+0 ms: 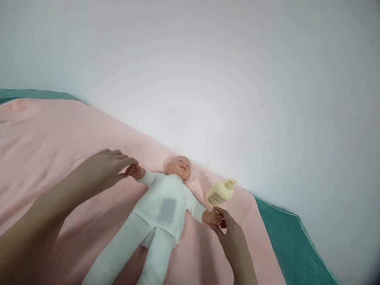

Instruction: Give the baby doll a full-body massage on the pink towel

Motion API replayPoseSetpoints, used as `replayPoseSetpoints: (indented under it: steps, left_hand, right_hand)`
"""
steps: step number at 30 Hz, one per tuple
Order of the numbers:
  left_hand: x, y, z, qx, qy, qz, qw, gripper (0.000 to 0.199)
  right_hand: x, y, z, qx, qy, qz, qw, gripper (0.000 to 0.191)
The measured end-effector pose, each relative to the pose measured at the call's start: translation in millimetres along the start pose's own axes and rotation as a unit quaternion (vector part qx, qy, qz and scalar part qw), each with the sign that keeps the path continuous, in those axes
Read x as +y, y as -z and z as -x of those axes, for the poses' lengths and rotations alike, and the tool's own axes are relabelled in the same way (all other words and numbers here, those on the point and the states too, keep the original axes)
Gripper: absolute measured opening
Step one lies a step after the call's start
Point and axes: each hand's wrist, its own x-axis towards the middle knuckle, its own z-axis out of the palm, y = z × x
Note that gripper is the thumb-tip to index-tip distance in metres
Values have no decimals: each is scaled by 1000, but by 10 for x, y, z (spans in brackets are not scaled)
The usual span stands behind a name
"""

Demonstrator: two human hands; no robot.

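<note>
The plastic baby doll in a white cloth suit (162,209) lies face up on the pink blanket (53,142), head toward the white wall (208,79), arms spread. My left hand (103,168) has its grip closed on the doll's small hand at the left, fingers pinched together around it. My right hand (227,227) holds the doll's other hand, its grip clamped there too. Just above that hand lies a cream plastic bottle with a printed label (220,192), tilted, cap toward the wall. A teal sheet (285,241) shows beyond the blanket's right edge and at the far left corner.
</note>
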Motion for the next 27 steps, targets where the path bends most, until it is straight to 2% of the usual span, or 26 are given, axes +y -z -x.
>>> replayPoseSetpoints:
  steps: [3, 4, 8, 11, 13, 15, 18, 20, 22, 23, 25, 27]
  left_hand:
    - [-414, -224, 61, -5, 41, -53, 998, 23]
    - [-557, -342, 84, 28, 48, -67, 996, 30]
    - [-1048, -879, 160, 43, 9, -39, 998, 48]
    - [-1227, -1135, 178, -2, 8, -11, 1000, 50]
    - [-1251, -1165, 178, -29, 18, -8, 999, 45]
    - [-1216, -1079, 171, -52, 29, -4, 998, 39]
    - [-1053, -776, 142, -82, 79, 0, 993, 29]
    - [-856, -505, 103, -116, 179, 26, 977, 29]
    - [-594, -234, 48, -128, 224, 28, 966, 29]
    - [-447, -115, 16, -126, 219, 34, 967, 29]
    - [-146, 60, -50, -77, 193, 46, 977, 32]
    - [135, 126, -109, -41, 142, 76, 986, 36]
  right_hand:
    - [261, 28, -75, -11, -82, 56, 995, 27]
    - [345, 17, -98, -26, -101, 71, 992, 25]
    - [619, -104, -169, -103, -135, 77, 982, 23]
    - [723, -183, -198, -105, -131, 74, 983, 21]
    - [729, -186, -198, -99, -125, 79, 984, 20]
    - [685, -147, -178, -100, -124, 69, 985, 20]
    - [555, -43, -123, -92, -107, 20, 990, 20]
    - [456, 25, -89, -75, -89, -12, 993, 22]
    - [364, 75, -68, -48, -83, -30, 995, 24]
    - [321, 90, -63, -34, -82, -37, 995, 26]
    - [231, 95, -58, -9, -70, -56, 996, 33]
    - [123, 60, -50, 5, -39, -86, 995, 40]
